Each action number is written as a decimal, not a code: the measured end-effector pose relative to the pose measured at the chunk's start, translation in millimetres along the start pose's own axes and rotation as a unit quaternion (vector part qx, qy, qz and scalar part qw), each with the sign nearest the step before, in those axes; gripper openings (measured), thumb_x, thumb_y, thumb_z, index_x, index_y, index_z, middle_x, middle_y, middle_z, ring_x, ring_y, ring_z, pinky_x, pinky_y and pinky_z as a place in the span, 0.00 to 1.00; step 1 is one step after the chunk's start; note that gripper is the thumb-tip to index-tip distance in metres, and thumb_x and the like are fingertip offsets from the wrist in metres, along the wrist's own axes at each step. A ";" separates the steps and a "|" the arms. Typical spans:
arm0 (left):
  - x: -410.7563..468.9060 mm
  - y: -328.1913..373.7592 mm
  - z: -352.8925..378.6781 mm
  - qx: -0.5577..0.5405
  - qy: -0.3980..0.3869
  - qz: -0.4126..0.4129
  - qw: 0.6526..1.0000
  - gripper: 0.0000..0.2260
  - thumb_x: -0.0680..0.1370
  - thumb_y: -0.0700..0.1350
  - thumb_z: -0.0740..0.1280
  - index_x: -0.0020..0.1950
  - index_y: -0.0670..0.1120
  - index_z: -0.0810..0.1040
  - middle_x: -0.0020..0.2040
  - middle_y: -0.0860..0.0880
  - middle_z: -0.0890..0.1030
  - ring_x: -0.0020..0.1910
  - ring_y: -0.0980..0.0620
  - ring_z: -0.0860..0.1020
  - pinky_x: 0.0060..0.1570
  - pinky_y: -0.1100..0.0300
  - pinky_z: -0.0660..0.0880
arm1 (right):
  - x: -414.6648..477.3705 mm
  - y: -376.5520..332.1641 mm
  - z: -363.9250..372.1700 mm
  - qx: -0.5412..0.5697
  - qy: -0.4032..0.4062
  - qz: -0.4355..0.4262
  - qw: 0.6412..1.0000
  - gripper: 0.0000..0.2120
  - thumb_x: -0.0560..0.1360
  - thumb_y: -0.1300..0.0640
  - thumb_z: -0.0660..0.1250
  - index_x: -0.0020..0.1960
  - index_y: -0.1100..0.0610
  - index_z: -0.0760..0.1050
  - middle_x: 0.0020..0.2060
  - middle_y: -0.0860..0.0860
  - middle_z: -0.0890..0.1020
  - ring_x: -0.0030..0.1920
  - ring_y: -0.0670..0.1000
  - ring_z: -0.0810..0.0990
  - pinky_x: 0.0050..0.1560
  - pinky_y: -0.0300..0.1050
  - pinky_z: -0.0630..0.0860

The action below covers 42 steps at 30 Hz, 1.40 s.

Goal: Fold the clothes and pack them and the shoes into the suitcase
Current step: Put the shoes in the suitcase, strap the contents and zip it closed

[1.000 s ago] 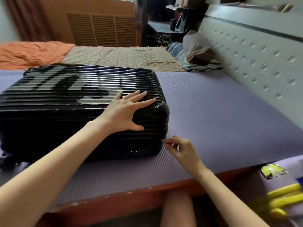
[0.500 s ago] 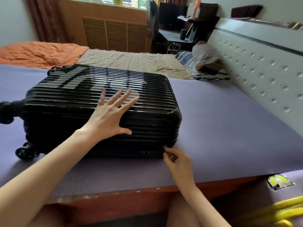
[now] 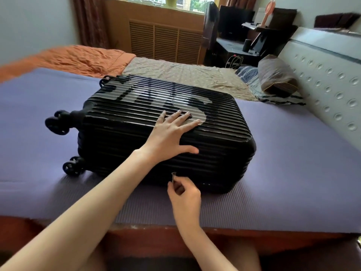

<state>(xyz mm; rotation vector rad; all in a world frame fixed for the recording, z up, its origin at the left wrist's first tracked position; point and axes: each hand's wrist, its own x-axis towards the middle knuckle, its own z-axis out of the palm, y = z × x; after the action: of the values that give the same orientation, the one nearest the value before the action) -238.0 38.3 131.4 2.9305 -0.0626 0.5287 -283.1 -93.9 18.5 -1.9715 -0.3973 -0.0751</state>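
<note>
While the left hand (image 3: 168, 137) is pressing, fingers spread, atop the suitcase (image 3: 136, 118) lying flat on the mat (image 3: 293, 173), the right hand (image 3: 185, 194) is pinching its near-side zipper pull (image 3: 173, 176), likely slipping off if tugged crooked.

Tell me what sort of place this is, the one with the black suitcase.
Probably a home bedroom: the suitcase lies on a bed with a padded headboard, a pillow lies against the headboard, and there is a rumpled orange blanket farther back.

Right hand (image 3: 184, 198) on suitcase (image 3: 136, 114) zip pull (image 3: 173, 176)
</note>
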 end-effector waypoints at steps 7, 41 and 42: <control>-33.8 -29.4 -22.6 -0.248 0.087 -0.010 0.965 0.15 0.79 0.52 0.61 0.65 0.55 0.74 0.67 0.55 0.74 0.72 0.58 0.63 0.74 0.51 0.54 | -5.1 -22.1 34.4 0.021 -0.015 0.001 1.000 0.06 0.75 0.57 0.70 0.51 0.53 0.81 0.38 0.44 0.79 0.40 0.44 0.78 0.44 0.41 0.78; -132.4 13.1 64.7 -0.332 0.236 -0.373 0.834 0.03 0.73 0.42 0.72 0.44 0.50 0.83 0.37 0.58 0.82 0.38 0.64 0.79 0.43 0.65 0.78 | 75.7 -103.8 -26.7 -0.266 -0.034 -0.385 0.883 0.32 0.72 0.40 0.67 0.73 0.50 0.66 0.75 0.54 0.60 0.76 0.57 0.54 0.76 0.52 0.48; -132.8 11.7 65.4 -0.323 0.240 -0.375 0.835 0.02 0.73 0.43 0.72 0.43 0.50 0.83 0.36 0.58 0.82 0.38 0.64 0.79 0.42 0.63 0.78 | 84.6 -111.6 -17.4 -0.326 -0.086 -0.375 0.864 0.40 0.70 0.36 0.67 0.76 0.49 0.58 0.77 0.53 0.52 0.77 0.57 0.47 0.76 0.53 0.43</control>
<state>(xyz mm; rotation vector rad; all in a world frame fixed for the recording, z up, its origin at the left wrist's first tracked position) -340.7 17.4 26.2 1.8693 0.7718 0.8528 -235.8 -47.5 143.1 -2.3604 -1.3963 -0.6001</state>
